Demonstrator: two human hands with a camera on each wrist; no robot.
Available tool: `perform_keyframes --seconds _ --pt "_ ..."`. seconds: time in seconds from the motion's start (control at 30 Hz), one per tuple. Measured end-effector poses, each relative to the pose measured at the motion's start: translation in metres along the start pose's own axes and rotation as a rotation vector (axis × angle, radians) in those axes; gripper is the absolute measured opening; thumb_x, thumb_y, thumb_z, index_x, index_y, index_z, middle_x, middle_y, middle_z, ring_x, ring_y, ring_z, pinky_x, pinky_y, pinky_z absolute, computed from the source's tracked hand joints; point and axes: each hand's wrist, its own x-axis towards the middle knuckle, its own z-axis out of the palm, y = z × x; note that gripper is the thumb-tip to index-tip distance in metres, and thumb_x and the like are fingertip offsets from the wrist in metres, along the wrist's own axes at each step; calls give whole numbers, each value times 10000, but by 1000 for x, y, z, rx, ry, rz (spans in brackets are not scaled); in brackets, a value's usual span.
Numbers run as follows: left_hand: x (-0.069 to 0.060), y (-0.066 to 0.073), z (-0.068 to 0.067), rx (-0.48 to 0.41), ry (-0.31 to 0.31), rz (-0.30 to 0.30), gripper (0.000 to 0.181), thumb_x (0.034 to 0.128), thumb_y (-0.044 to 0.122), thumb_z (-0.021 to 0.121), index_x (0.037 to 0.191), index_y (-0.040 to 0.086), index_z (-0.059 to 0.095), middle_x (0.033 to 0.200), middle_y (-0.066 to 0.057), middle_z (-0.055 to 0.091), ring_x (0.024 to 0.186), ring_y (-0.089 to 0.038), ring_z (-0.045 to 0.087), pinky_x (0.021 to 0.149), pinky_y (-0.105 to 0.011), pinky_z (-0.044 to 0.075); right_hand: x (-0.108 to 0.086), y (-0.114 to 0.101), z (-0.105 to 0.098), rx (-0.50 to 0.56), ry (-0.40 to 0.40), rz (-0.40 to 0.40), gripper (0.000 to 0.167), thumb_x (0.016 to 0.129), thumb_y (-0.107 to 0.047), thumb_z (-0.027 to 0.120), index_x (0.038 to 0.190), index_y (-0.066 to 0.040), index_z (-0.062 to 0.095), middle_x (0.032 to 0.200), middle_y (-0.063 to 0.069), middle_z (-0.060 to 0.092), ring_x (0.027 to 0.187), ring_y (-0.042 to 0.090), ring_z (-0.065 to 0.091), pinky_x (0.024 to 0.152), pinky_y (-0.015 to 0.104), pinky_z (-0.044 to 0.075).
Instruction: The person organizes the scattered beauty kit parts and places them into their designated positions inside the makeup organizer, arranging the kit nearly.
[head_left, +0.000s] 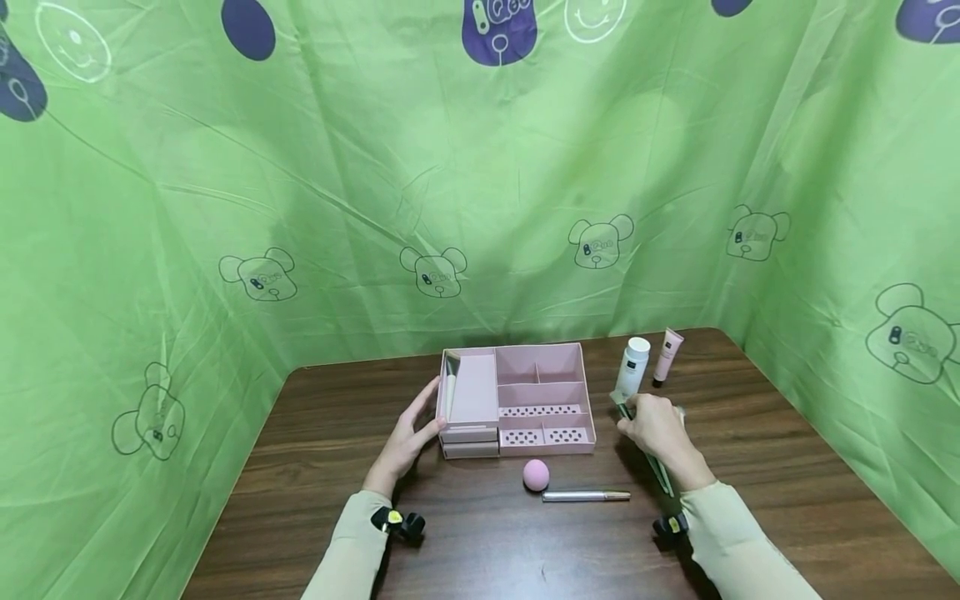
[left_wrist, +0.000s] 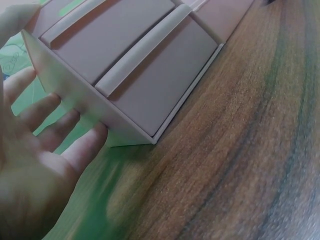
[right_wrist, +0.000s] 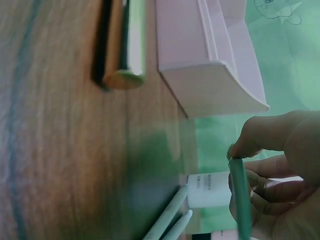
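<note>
My left hand [head_left: 405,437] rests against the left side of a pink desk organizer [head_left: 538,400], its thumb at the front corner. The left wrist view shows spread fingers [left_wrist: 90,145] along the side wall, beside two drawer fronts. A makeup brush [head_left: 451,385] with a pale handle lies on the organizer's left top. At the right, my right hand [head_left: 658,429] pinches a green-handled makeup brush [right_wrist: 241,200] between thumb and fingers. Two more pale green handles [right_wrist: 167,216] lie on the table below it; their far ends are hidden.
Behind my right hand stand a white bottle [head_left: 632,367] and a pink tube [head_left: 667,357] with a black cap. A pink ball [head_left: 536,475] and a silver pen [head_left: 585,496] lie before the organizer. Green curtain [head_left: 480,208] surrounds the wooden table [head_left: 480,550].
</note>
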Motion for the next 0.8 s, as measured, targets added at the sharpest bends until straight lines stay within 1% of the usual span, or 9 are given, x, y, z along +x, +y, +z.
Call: perform_keyframes --seconds 0.1,0.2,0.27,0.37,0.47,0.5,0.63,0.8 --pt "-1 0 0 -4 1 -4 694 946 -34 542 1536 -26 178 1583 -241 222 1438 -425 214 1145 -606 165 0 -4 -3 6 4 1 105 699 -169 696 791 -128 665 672 52 612 653 331 596 521 479 399" --pt "-1 0 0 12 6 -12 692 948 -21 545 1540 -11 187 1585 -220 236 1440 -393 236 1159 -531 203 1 -9 -7 21 12 7 111 704 -166 687 807 -132 667 700 69 622 640 325 579 473 434 376" --pt "-1 1 0 21 8 -19 691 949 -18 545 1541 -4 190 1585 -209 244 1438 -376 249 1159 -494 221 2 -14 -9 35 25 4 126 706 -167 686 826 -128 677 727 83 640 639 329 578 471 433 380" --pt "-1 2 1 28 12 -22 689 948 -20 542 1541 -3 192 1584 -208 248 1434 -373 260 1157 -451 248 5 -21 -12 58 51 -17 164 708 -159 689 865 -110 699 772 107 673 649 329 590 511 468 422" --pt "-1 3 1 26 12 -19 688 947 -30 540 1539 -11 190 1580 -219 251 1431 -384 264 1154 -461 256 8 -28 -15 71 75 -47 190 707 -153 687 885 -89 703 776 119 681 662 330 595 577 513 463" --pt "-1 3 1 27 12 -18 688 947 -33 538 1539 -13 188 1579 -222 250 1432 -388 263 1153 -452 262 9 -31 -16 76 80 -55 224 711 -151 687 921 -79 709 790 126 687 674 333 603 594 521 471" --pt "-2 4 1 28 6 -24 689 951 -31 536 1541 -8 182 1582 -216 247 1436 -367 262 1154 -429 260 14 -40 -20 81 95 -71 268 727 -159 690 974 -59 713 788 108 697 704 348 624 645 532 493" --pt "-1 3 0 31 9 -16 687 952 -24 538 1540 -11 184 1580 -222 248 1434 -386 261 1147 -365 282 19 -52 -23 92 111 -97 276 743 -146 690 996 -40 718 783 80 713 719 337 646 666 525 506"
